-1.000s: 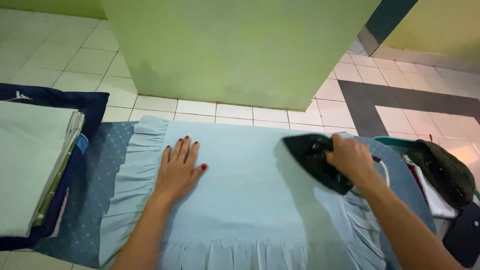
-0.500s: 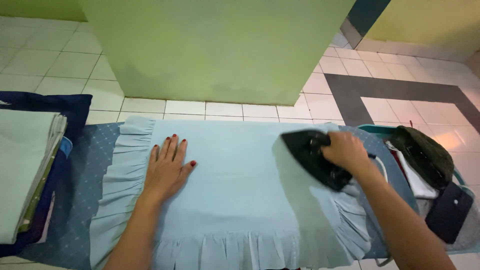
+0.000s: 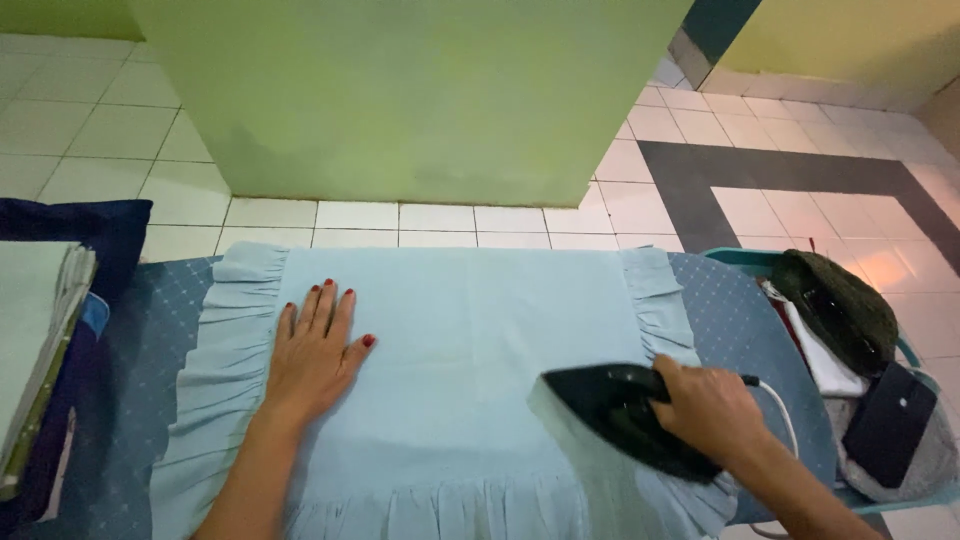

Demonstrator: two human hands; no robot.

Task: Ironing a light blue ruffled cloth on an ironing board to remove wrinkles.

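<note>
Nearest the camera, right hand (image 3: 705,410) is wrapped around the handle of a black iron (image 3: 615,415), fingers curled tight over it. Iron sits flat on a pale blue ruffled pillowcase (image 3: 450,370), near its lower right part, nose pointing left. White cord (image 3: 780,415) runs out from the iron's back end, behind the wrist.

Left hand (image 3: 315,350) lies flat on the same pillowcase, left of centre, palm down, fingers spread a little and pointing away, thumb out to the right, red nails. It holds nothing, just presses the fabric. The two hands are well apart.

Pillowcase is spread across a blue dotted ironing board cover (image 3: 745,330), ruffles on the left, right and near edges. Board cover shows on both sides of it.

At far left, a stack of folded light cloth (image 3: 35,340) rests on a dark navy fabric (image 3: 75,225), just beside the board. At far right, a teal basket (image 3: 735,257) holds a dark olive cap-like item (image 3: 840,310), white cloth (image 3: 820,360) and a dark flat pouch (image 3: 890,420) on grey fabric.

Farther out, white floor tiles (image 3: 90,130) with a dark grey tile band (image 3: 800,170) at right, and a light green wall block (image 3: 420,90) standing just past the board.
</note>
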